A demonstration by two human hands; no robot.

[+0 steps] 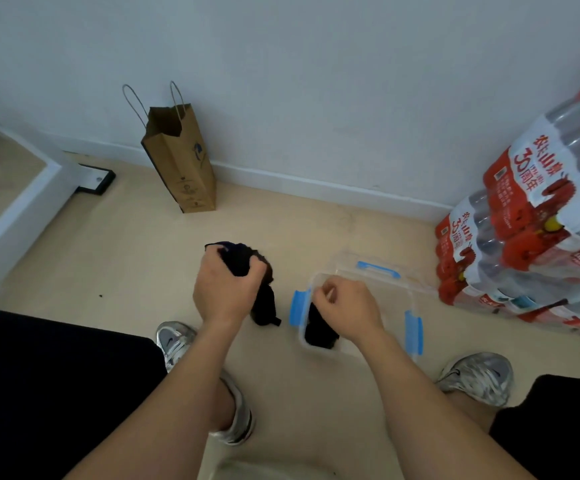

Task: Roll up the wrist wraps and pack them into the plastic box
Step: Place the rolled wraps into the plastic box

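On the beige floor (115, 258) by the wall, I see the clear plastic box (409, 299) with one dark wrist wrap (318, 329) inside. My left hand (226, 289) clutches another black wrap (264, 299) beside it; my right hand (347, 310) hovers over the box, fingers curled, its grip unclear.

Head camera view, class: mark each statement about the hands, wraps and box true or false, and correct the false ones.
1. The left hand grips a black wrist wrap. True.
2. The plastic box has red clips. False: its clips are blue.
3. A dark wrap already lies inside the box. True.
4. The paper bag lies flat on the floor. False: it stands upright by the wall.
5. The right hand is over the box. True.
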